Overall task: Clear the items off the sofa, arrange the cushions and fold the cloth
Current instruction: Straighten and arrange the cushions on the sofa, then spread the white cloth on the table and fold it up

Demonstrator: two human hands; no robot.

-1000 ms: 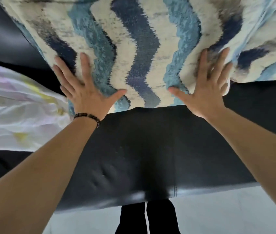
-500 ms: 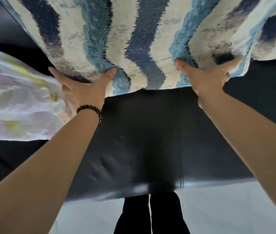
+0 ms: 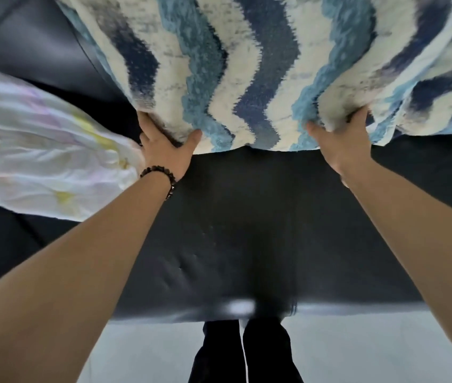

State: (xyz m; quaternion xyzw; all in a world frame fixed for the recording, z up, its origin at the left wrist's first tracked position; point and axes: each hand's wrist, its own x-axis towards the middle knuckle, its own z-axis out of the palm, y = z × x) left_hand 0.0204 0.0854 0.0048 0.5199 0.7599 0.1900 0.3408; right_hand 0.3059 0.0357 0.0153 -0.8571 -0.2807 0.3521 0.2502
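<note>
White fabric (image 3: 39, 150): we note a crumpled pale bundle with faint yellow and pink tints at far left, lying on the sofa (image 3: 247, 222); its right end is just beside the left hand.
Left hand (image 3: 168, 150): it pinches the near-left corner of the wavy-striped textile (image 3: 247, 64), thumb on the pile side, fingers tucked behind the edge. A dark beaded bracelet (image 3: 161, 176) sits on the wrist.
Wavy-striped textile, place: it fills the upper part of the view, over the back of the dark seat, its near edge touching or just above the seat.
Wavy-striped textile, type: shaggy pile with navy, light-blue and cream waves; we cannot tell whether it is a cushion or a throw.
Wavy-striped textile, direction: the stripes run away from us towards the sofa back; the near edge runs left to right. The far end is out of frame, so we cannot tell the long axis.
Right hand (image 3: 338, 142): it grips the near edge towards the right, fingers curled round a bunched fold, thumb pressed into the pile.
Hands: well apart along the same edge.
Below: pale floor (image 3: 385, 352) and dark trousers (image 3: 247, 355) at the seat's front.
</note>
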